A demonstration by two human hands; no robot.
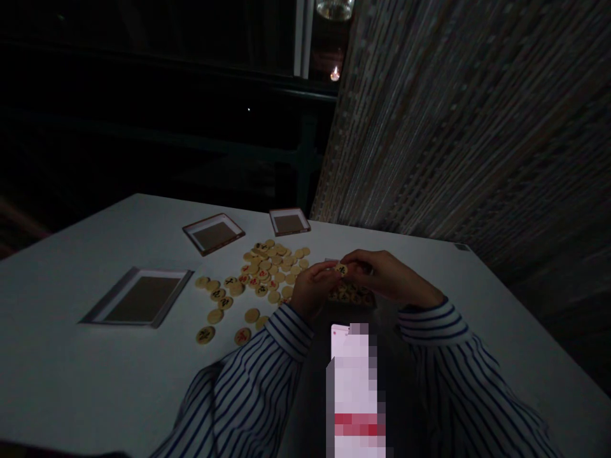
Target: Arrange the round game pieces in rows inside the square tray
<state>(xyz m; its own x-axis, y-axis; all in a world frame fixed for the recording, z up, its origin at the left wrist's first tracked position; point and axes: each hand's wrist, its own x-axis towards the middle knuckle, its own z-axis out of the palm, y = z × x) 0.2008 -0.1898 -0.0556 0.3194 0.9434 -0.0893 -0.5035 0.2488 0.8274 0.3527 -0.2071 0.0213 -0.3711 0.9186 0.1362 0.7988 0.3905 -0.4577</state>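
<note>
**A:** Logging off the remote feed, quick. Big stuff first?

**B:** I've got a white table (71,381), with a woven curtain (453,127) rising on the right. Three shallow trays (162,271) sit toward the left and far side.

**A:** Loose pieces?

**B:** A pile of round discs (270,273) lies mid-table, and a tighter cluster (351,294) sits right under the hands.

**A:** Grip?

**B:** Striped sleeves (248,375) lead to the left hand (310,289) and right hand (386,277), which meet above the cluster. Both are clenched on one disc (341,269), pinched between the fingertips, nothing released. I can't tell which hand bears more of it.

**A:** Step in hand?

**B:** I'd log it as handling that single disc, held just above the cluster.

**A:** Writing?

**B:** Red and black characters on the discs, too small for me to read. No brand visible. The white oblong (356,394) near the body is pixelated, so I can't read that either.
</note>
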